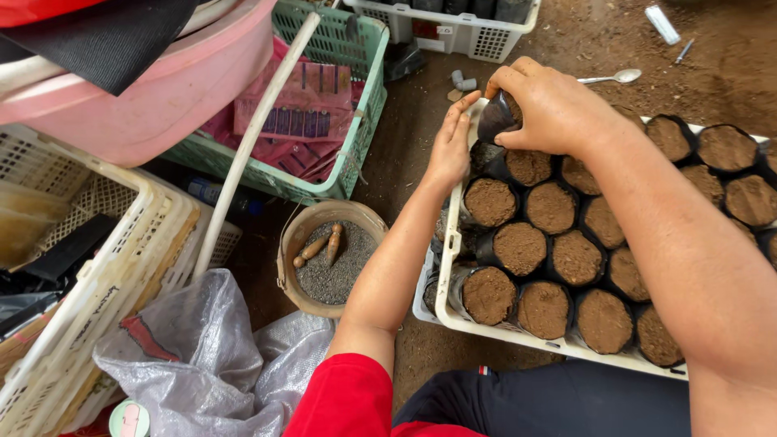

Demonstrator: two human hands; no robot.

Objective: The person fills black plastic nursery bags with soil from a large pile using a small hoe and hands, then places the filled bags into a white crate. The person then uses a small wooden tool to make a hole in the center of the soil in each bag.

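My right hand [550,105] is wrapped around a black soil bag [495,120], fingers curled tight on its top, at the far left corner of the white tray [450,267]. My left hand [450,147] lies flat and open against the tray's left rim, fingers straight, tips touching the same bag. The tray is packed with rows of black bags filled with brown soil, touching each other. Left of the tray: a tan bucket [293,243] with grey grit and a wooden-handled tool lying in it. Beyond the bucket, a green basket [368,89] with red packets. A metal spoon [613,78] lies on the dirt beyond the tray. Grey plastic sack [202,356] near side of the bucket
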